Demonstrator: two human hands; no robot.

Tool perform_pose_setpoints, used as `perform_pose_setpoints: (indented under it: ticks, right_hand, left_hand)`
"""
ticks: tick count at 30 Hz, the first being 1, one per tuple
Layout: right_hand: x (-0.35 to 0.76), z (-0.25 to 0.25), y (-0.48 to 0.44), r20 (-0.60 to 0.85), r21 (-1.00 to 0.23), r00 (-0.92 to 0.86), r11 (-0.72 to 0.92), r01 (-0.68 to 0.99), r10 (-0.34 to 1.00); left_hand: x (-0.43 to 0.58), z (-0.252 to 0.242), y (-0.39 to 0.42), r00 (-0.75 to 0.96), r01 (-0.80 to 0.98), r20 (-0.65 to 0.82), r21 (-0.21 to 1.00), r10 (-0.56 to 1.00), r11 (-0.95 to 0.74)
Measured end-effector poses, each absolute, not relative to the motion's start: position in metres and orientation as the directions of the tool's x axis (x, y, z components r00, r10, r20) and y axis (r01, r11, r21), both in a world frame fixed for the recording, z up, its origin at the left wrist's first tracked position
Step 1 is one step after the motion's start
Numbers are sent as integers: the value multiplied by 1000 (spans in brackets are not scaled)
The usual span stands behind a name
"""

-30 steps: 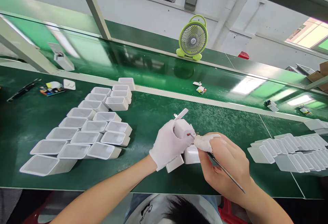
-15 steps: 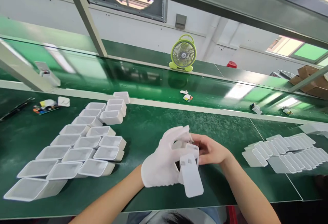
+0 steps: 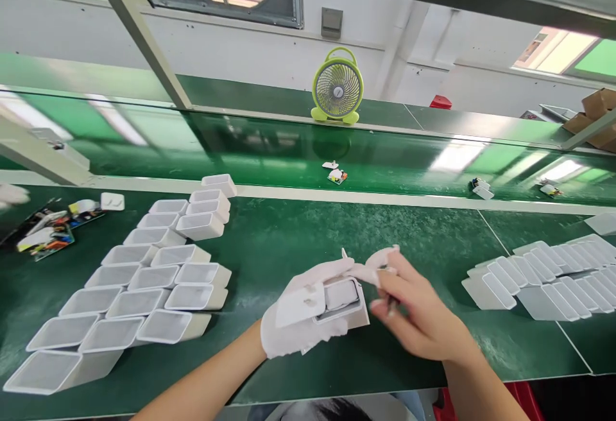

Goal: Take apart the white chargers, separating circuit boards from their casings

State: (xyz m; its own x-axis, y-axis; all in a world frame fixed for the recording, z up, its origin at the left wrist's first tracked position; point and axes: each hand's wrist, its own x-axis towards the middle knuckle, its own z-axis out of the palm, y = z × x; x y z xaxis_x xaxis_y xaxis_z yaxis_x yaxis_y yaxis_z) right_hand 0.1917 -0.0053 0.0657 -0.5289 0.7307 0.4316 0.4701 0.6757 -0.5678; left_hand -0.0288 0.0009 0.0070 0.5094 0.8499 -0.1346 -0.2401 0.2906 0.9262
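Observation:
My left hand (image 3: 293, 318), in a white glove, holds a small white plastic housing (image 3: 359, 315) with its opening facing up. Inside the housing sits a light grey block (image 3: 341, 295). A flat white plate (image 3: 301, 305) lies over the gloved palm at the housing's left end. My bare right hand (image 3: 418, 312) is just right of the housing, its fingers closed and partly blurred. Its fingertips meet a white, curved piece (image 3: 382, 258) by the gloved fingers; whether this is glove fabric or a separate part, I cannot tell.
Rows of open white housings (image 3: 142, 302) stand on the left of the green bench. White cases (image 3: 543, 280) line the right. Circuit boards (image 3: 48, 235) lie far left, near another person's gloved hand (image 3: 13, 195). A green fan (image 3: 338, 90) stands behind.
The housing has turned, its plate swinging from hanging down to lying leftward on my palm. My right hand has drawn back rightward. Another person's gloved hand and more circuit boards now appear far left.

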Motion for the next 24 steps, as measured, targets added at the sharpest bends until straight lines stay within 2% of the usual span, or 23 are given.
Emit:
perform_pose_setpoints:
  ticks: [3,5,7,8,10,15,18,24]
  right_hand:
    - [210,68,-2,566,-632,-292,633,447,771]
    - [218,66,-1,626,-709,-102,618,340,773]
    - [219,63,-3,615,-771,-28,609,184,788]
    - [218,61,-5,602,-788,-40,601,130,798]
    - [216,58,-10,587,-790,-128,600,127,800]
    - [208,55,-16,733,-621,-181,754,215,656]
    - [204,55,-13,768,-559,-213,794,239,604]
    - [206,47,-13,766,-568,-199,789,234,611]
  left_hand:
    - [-29,7,1,602,-306,-209,831,771,464]
    - [-29,6,3,620,-303,-175,846,765,439]
    - [-29,8,5,605,-282,-129,888,786,364]
    - [-29,9,6,591,-265,-115,907,798,327]
    - [-29,11,7,567,-217,-117,934,815,285]
    - [-31,8,6,513,-197,-139,942,847,273]
    - [-32,2,5,484,-217,-157,931,861,293]
    - [-33,1,6,521,-244,-172,908,836,339]
